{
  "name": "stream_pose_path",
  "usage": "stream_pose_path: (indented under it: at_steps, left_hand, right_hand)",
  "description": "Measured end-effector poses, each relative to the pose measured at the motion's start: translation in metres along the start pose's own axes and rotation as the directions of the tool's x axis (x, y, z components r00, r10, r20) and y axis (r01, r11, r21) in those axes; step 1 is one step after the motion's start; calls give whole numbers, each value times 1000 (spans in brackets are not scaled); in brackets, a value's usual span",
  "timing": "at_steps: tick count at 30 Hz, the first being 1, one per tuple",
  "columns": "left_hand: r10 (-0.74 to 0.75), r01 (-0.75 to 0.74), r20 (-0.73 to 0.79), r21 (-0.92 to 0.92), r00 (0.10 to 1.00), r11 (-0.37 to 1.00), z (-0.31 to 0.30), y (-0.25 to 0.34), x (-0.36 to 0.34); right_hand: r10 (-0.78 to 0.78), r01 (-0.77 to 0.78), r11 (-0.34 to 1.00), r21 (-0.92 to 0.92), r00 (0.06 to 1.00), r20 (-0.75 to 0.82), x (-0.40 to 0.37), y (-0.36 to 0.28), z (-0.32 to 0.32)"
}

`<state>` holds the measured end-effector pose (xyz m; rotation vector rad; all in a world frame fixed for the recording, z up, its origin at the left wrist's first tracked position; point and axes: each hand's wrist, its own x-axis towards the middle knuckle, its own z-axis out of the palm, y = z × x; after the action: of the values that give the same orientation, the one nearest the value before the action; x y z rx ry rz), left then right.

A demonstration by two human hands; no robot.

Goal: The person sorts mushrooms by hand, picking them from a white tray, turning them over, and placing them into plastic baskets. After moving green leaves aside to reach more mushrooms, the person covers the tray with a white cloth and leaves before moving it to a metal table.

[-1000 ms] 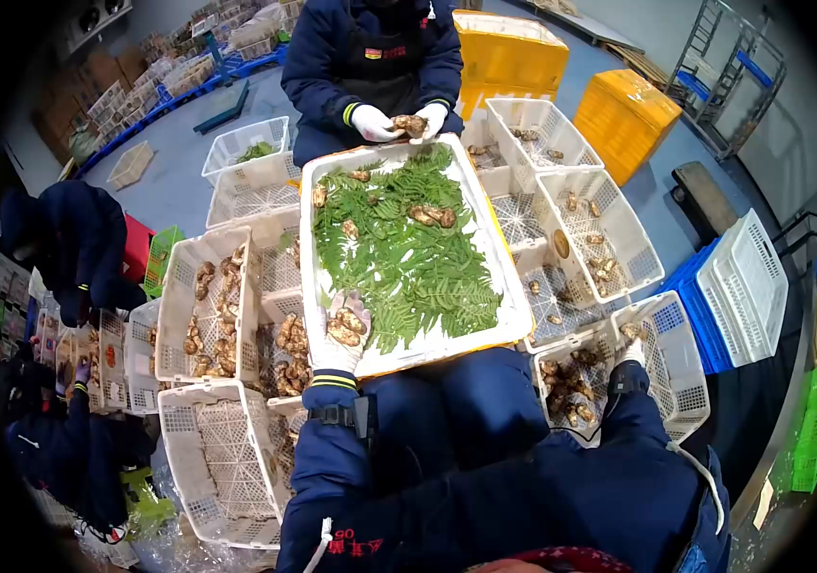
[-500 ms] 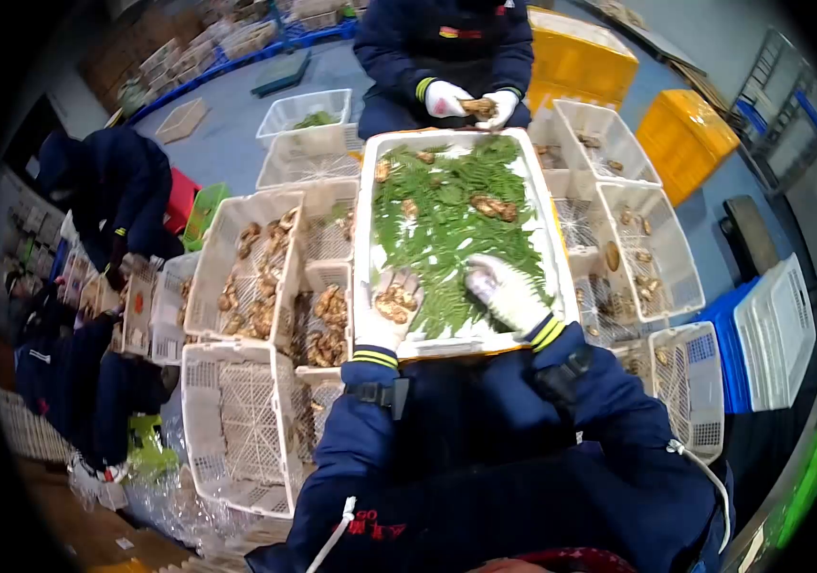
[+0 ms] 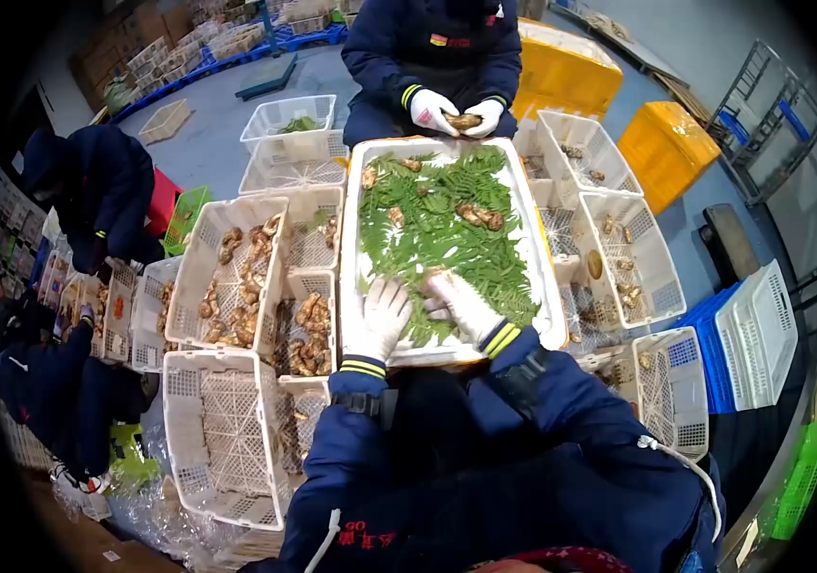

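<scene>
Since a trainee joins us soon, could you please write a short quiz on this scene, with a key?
1. True or false: the wearer's left hand and right hand are both over the white tray.
2. Where do most of the ferns lie?
A. Beside the tray
B. In the tray
C. Under the tray
3. Fill the gap: the person across holds a ____ in both hands.

Key: 1. True. 2. B. 3. Mushroom.
</scene>
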<state>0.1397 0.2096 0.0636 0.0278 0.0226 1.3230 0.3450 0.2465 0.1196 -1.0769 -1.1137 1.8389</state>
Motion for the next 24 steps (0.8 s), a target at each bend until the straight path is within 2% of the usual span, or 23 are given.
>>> stream_pose_path:
  at_steps: [1, 3, 5, 7, 8, 9, 10, 12, 13, 14, 15, 17, 19, 20, 21, 23, 24]
  left_hand:
    - [31, -34, -78, -46, 997, 998, 0, 0, 0]
    - [40, -39, -136, 5, 990, 999, 8, -3, -1]
    - [31, -28, -90, 37, 995, 999, 5, -3, 1]
    - [40, -33, -131, 59, 991, 998, 4, -2, -2]
    - [36, -28, -106, 77, 994, 997, 3, -3, -1]
    - [37, -29, -81, 94, 996, 995, 2, -5, 0]
    - [51, -36, -136, 104, 989, 994, 10, -7, 0]
    - [41, -24, -142, 118, 989, 993, -2, -5, 4]
    - [44, -26, -159, 112, 986, 993, -3, -3, 3]
    - [61, -41, -169, 119, 984, 992, 4, -7, 1]
    - [59, -42, -169, 104, 984, 994, 8, -8, 0]
    - [57, -38, -158, 122, 986, 992, 4, -6, 1]
    - [70, -44, -230, 118, 971, 992, 3, -5, 2]
    - [70, -43, -223, 122, 972, 992, 3, -6, 3]
    - [67, -40, -218, 126, 974, 991, 2, -5, 2]
    - [47, -27, -192, 104, 980, 994, 3, -6, 1]
    - [41, -25, -176, 92, 984, 995, 3, -5, 1]
  right_hand:
    - [-8, 18, 986, 166, 998, -60, -11, -11, -19]
    - [-92, 129, 902, 412, 990, -110, -25, -33, -75]
    - [-102, 205, 881, 427, 962, -252, -31, -44, -153]
    - [79, 272, 613, 742, 913, -400, -37, -43, -227]
    - [-10, 367, 680, 635, 870, -492, -43, -28, -275]
    - [27, 445, 640, 627, 802, -597, -42, -12, -311]
    - [63, 523, 607, 599, 720, -691, -41, 5, -346]
    - [88, 504, 705, 499, 636, -767, -63, 23, -412]
    - [66, 457, 790, 409, 599, -798, -72, 23, -424]
    - [212, 481, 758, 441, 457, -864, -71, 21, -443]
    - [78, 520, 781, 344, 466, -881, -72, 28, -457]
    - [306, 434, 788, 436, 339, -890, -65, 9, -438]
    - [145, 395, 845, 361, 480, -865, -46, -1, -412]
    - [-87, 466, 869, 166, 474, -876, -19, 6, -407]
    - [-285, 453, 891, 43, 629, -723, 0, 10, -408]
    - [-430, 298, 902, -313, 677, -597, 20, -35, -304]
    - [-734, 171, 561, -810, 556, -390, 48, -39, -282]
